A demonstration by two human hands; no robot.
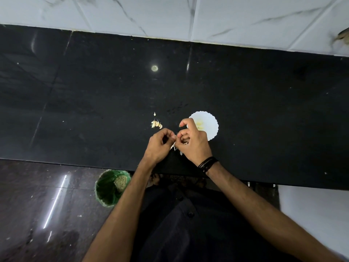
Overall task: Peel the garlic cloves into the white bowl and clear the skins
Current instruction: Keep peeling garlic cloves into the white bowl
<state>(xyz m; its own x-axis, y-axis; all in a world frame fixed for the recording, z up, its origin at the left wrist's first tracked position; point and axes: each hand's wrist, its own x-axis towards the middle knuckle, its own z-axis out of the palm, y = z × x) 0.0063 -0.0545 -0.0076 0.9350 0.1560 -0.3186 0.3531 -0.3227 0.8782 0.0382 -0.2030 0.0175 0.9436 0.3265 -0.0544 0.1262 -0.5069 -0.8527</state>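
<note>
Over a black counter (264,110), left hand (157,145) and right hand (192,142) close together, fingertips meeting. Both curled, pinching one garlic clove (173,146) between them, papery skin hanging from it below the fingers. Right index finger raised, apart from the rest. Dark cords (207,163) around the right wrist.

Just behind the left hand, a small heap of unpeeled cloves (156,124) on the counter, one loose clove (154,114) lying a little beyond. White bowl (209,123) with a scalloped rim just beyond the right hand, partly hidden by it, pale yellowish peeled cloves (199,124) inside. A scrap of skin (181,153) on the counter under the right hand.

Below the counter edge, on the dark floor, a green bin (107,188) beside the left forearm, pale scraps inside. White marbled tiles (188,16) along the back wall.
</note>
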